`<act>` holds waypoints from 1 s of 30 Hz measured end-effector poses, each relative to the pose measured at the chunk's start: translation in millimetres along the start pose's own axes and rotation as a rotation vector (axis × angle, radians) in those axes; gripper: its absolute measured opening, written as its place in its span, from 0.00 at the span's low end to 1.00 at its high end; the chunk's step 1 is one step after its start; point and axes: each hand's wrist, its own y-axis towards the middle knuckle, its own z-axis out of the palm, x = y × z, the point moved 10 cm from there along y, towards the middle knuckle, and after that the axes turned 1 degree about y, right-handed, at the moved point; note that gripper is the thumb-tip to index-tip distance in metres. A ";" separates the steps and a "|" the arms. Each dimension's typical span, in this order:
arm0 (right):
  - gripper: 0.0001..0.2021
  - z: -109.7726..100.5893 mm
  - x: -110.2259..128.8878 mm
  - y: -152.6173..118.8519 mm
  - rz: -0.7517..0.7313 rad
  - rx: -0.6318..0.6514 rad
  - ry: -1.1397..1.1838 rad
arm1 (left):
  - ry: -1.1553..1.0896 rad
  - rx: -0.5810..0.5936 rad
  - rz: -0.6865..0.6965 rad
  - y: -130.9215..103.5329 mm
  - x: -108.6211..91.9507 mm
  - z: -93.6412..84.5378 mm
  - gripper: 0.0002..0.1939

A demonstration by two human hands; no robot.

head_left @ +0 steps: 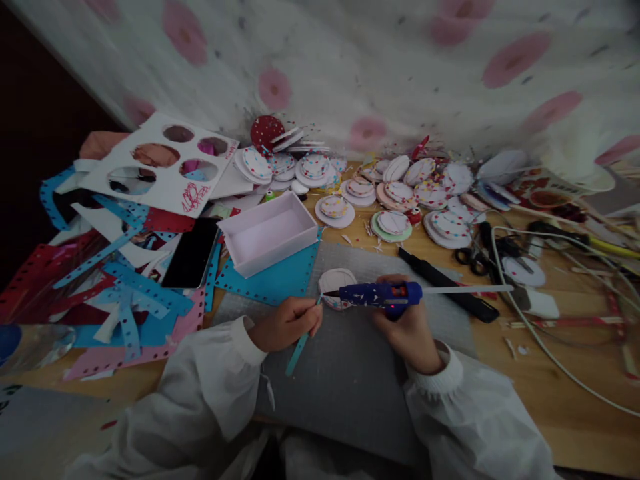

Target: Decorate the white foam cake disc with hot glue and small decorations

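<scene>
My right hand (405, 327) is wrapped round a blue hot glue gun (373, 295), with a white glue stick (465, 289) jutting from its back end. The gun's dark nozzle points left, above a white round disc (336, 279) on the grey cutting mat (350, 393). My left hand (290, 325) pinches a narrow teal paper strip (298, 353), whose upper end is close to the nozzle tip. Whether strip and nozzle touch, I cannot tell. The lower part of the strip hangs over the mat.
A white open box (270, 233) stands on blue paper (260, 283), beside a black phone (190, 255). Paper scraps (130, 293) pile up left. Several layered discs (395, 193) line the back. Right lie a black box cutter (447, 283), scissors (475, 260) and a white cable (545, 353).
</scene>
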 end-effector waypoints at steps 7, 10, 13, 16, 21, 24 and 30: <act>0.11 -38.3 -23.8 3.3 0.209 -0.272 0.020 | 0.024 -0.035 -0.072 -1.6 7.5 -3.4 0.22; 0.14 -53.4 -48.3 2.8 0.346 -0.347 0.033 | -0.020 -0.032 -0.157 -3.1 14.1 -2.8 0.22; 0.17 -56.6 -66.3 4.8 0.392 -0.323 0.033 | -0.028 -0.050 -0.184 -3.5 13.7 -4.2 0.23; 0.18 -61.2 -66.4 6.9 0.315 -0.341 -0.061 | -0.029 -0.061 -0.197 -3.2 14.9 -5.2 0.23; 0.18 -68.1 -55.5 5.3 0.216 -0.398 -0.284 | -0.061 -0.075 -0.187 -1.2 23.5 -6.2 0.23; 0.17 -77.3 -31.8 3.6 0.067 -0.475 -0.448 | -0.055 -0.086 -0.171 0.0 23.3 -6.4 0.24; 0.13 -89.6 25.5 -17.0 -0.182 -0.655 -0.479 | -0.054 -0.233 -0.243 -1.5 7.9 -6.1 0.24</act>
